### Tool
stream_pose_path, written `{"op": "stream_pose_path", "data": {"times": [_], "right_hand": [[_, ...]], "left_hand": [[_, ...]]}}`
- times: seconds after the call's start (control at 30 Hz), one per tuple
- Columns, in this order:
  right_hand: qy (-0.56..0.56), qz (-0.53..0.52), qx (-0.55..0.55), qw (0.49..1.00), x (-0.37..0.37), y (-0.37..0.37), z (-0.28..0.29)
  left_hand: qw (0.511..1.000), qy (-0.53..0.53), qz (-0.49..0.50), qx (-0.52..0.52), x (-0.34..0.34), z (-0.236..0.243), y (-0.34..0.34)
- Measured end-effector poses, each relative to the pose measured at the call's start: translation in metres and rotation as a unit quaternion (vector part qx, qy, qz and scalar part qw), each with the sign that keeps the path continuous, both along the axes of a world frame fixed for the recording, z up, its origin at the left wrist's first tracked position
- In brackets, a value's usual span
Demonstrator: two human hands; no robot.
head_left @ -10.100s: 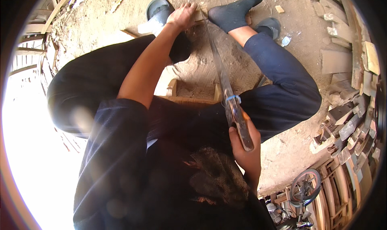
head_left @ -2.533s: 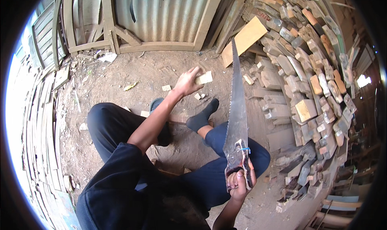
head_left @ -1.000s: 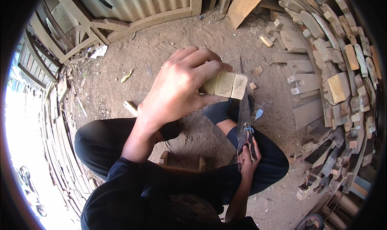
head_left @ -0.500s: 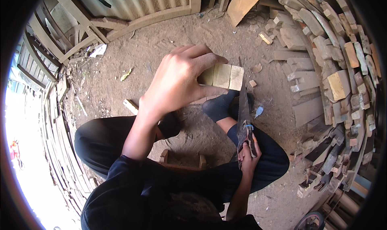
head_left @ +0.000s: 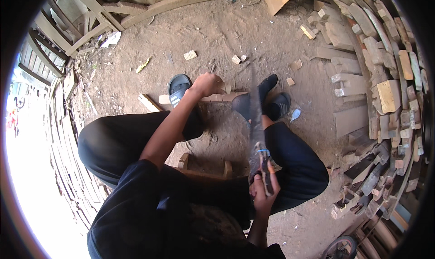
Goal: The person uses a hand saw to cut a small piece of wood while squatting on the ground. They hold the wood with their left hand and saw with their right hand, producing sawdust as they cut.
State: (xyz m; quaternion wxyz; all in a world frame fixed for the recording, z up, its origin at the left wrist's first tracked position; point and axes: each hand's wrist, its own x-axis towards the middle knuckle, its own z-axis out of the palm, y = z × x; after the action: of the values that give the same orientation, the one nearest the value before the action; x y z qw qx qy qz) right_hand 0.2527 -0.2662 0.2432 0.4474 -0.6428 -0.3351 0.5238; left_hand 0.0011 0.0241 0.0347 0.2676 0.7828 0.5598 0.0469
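Observation:
My left hand (head_left: 207,85) is closed around a small pale wooden block (head_left: 226,87), mostly hidden by the fingers. It is low, just above a long wooden strip (head_left: 205,98) near my feet. My right hand (head_left: 264,189) grips the handle of a handsaw (head_left: 257,127), whose dark blade points away from me, up past my right foot. A blue tie is wound where the blade meets the handle. My dark-socked right foot (head_left: 241,105) rests by the strip's right end, and a striped slide sandal (head_left: 179,89) shows beside my left hand.
Small cut blocks (head_left: 190,55) lie on the dirt ahead, with another (head_left: 236,59) to their right. A large stack of wood offcuts (head_left: 387,95) stands along the right. A low wooden stool (head_left: 204,173) is between my legs. Wooden frames (head_left: 97,18) lean at the far left.
My left hand has gone down and away with the block, toward the strip by my feet. The saw has swung slightly left in my right hand. Cut blocks ahead are now uncovered.

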Motion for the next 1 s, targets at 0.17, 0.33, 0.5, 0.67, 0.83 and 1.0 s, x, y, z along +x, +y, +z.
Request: {"op": "stream_pose_path", "data": {"times": [0.17,0.33,0.5,0.67,0.83,1.0], "right_hand": [[-0.024,0.052,-0.064,0.996,-0.017,-0.022,0.006],[-0.05,0.069,-0.075,0.993,-0.021,-0.035,0.005],[-0.058,0.078,-0.08,0.992,-0.028,-0.033,0.001],[-0.064,0.08,-0.091,0.991,-0.031,-0.037,-0.002],[-0.098,0.121,-0.099,0.983,-0.03,-0.04,-0.008],[-0.109,0.146,-0.107,0.977,-0.035,-0.042,-0.007]], "left_hand": [[0.996,-0.084,-0.021,-0.002,-0.009,-0.041,-0.011],[0.992,-0.102,-0.035,-0.06,-0.011,-0.036,-0.022],[0.988,-0.116,0.023,-0.1,-0.017,-0.038,-0.022],[0.991,-0.052,0.017,-0.12,-0.01,-0.033,-0.017],[0.986,-0.058,-0.016,-0.154,-0.012,-0.03,-0.007],[0.991,-0.022,-0.029,-0.13,-0.029,-0.044,-0.009]]}}
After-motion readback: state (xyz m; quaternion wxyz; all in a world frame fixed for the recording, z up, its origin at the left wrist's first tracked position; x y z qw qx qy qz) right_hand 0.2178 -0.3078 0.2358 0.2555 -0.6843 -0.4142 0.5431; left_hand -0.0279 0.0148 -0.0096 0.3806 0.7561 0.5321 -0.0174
